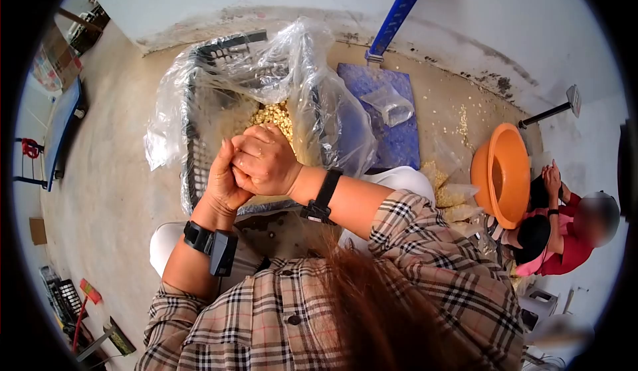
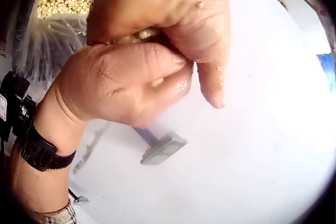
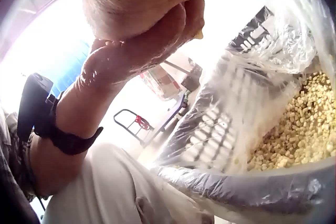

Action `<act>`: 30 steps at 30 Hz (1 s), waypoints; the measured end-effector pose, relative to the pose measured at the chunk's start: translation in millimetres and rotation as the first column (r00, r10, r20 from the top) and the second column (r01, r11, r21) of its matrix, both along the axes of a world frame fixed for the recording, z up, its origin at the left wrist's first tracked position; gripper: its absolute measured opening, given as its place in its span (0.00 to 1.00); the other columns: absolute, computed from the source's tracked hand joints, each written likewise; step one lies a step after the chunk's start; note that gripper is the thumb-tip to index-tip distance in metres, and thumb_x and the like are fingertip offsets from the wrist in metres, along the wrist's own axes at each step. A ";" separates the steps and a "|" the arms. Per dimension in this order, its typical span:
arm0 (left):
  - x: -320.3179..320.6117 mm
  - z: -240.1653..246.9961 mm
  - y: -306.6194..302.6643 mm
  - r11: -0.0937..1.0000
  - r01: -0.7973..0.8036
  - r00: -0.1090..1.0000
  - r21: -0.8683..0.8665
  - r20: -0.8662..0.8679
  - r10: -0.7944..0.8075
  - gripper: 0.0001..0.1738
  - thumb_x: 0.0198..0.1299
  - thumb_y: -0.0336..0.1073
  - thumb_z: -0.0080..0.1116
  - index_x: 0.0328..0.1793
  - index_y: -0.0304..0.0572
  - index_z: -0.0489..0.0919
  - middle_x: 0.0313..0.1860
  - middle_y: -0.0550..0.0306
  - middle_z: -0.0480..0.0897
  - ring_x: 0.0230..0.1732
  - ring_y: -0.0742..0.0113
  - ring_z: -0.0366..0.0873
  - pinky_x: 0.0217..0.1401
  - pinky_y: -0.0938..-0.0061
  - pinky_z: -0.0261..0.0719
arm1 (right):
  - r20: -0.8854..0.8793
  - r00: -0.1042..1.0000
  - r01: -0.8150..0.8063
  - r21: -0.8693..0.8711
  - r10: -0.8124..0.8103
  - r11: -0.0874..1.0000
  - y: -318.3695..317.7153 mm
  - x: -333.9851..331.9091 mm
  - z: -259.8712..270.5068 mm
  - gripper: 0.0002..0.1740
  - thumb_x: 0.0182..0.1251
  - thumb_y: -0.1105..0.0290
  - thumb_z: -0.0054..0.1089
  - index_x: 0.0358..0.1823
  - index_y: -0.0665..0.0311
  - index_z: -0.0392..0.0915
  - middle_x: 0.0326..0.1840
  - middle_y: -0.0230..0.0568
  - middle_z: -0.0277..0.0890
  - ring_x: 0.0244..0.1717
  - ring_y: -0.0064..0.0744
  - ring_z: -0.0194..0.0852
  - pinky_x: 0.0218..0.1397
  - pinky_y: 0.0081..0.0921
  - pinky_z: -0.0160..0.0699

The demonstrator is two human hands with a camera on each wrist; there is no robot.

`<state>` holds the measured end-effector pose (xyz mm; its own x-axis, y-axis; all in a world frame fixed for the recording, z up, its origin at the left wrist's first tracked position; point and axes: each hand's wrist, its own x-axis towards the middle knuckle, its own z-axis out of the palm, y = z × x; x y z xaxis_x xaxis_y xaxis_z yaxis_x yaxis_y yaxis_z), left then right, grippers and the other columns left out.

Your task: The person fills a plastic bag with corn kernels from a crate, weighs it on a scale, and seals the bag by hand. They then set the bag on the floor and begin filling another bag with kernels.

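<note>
Over a black plastic crate lined with a clear plastic bag, both hands are pressed together. My right hand is curled over my left hand, whose thumb points up beside it. A few pale yellow kernels show in the gap between the palms in the left wrist view, and single bits stick to the wet skin. Most of the left fingers are hidden under the right hand. Inside the crate lies a heap of the same kernels, just beyond the hands.
A blue platform scale stands right of the crate, a plastic bag on it. Farther right are bags of kernels, an orange basin and a seated person. A blue cart is at the left.
</note>
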<state>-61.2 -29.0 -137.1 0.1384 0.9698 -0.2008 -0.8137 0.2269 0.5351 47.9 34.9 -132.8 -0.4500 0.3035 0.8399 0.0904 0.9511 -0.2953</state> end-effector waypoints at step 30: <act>-1.1 -10.5 18.9 0.993 0.027 0.961 -0.112 0.275 0.005 0.11 0.50 0.37 0.52 0.34 0.36 0.75 0.31 0.52 0.78 0.32 0.62 0.75 0.38 0.70 0.75 | 0.053 0.998 -0.043 0.052 0.041 0.998 3.7 -19.2 -11.6 0.08 0.37 0.69 0.55 0.14 0.62 0.65 0.17 0.42 0.64 0.23 0.45 0.63 0.28 0.36 0.59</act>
<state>-62.2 -10.1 -147.6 0.2141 0.9410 -0.2622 -0.9229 0.2828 0.2613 28.6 38.6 -144.4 -0.5047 0.2393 0.8295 0.0638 0.9685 -0.2406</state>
